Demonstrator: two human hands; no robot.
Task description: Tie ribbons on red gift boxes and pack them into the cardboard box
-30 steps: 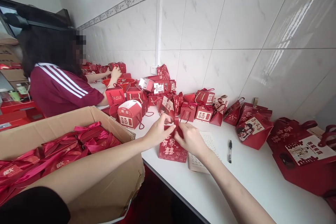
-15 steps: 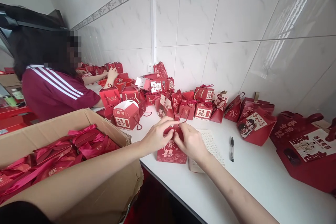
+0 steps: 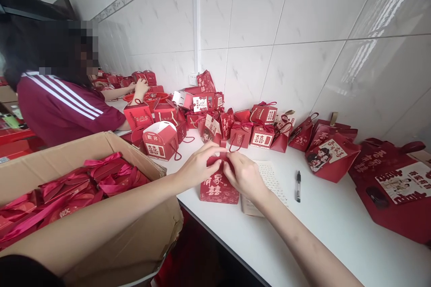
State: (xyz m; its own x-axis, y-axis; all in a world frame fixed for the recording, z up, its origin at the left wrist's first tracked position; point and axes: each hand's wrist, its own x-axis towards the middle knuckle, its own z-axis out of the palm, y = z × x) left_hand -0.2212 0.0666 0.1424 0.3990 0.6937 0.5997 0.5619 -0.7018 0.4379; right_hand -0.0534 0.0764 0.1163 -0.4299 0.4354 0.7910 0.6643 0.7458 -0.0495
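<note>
A red gift box [image 3: 218,190] with white characters stands upright near the front edge of the white table. My left hand [image 3: 202,163] pinches the left side of its top, thumb and forefinger closed on the red strap there. From the right, my right hand [image 3: 244,172] grips the same top part, its fingertips almost touching those of my left hand. The fingers partly hide the top of the box. Beneath my right hand, a notebook [image 3: 269,181] with handwriting lies beside the box.
An open carton [image 3: 134,242] of red boxes with ribbons is at the left. More red boxes [image 3: 262,138] line the wall. A black pen [image 3: 298,186] and large red bags [image 3: 393,188] are at the right. A person in a maroon shirt [image 3: 63,107] works at the far left.
The view has shifted slightly. My hands remain at the top of the box, and more of the red strap shows between the fingertips.
</note>
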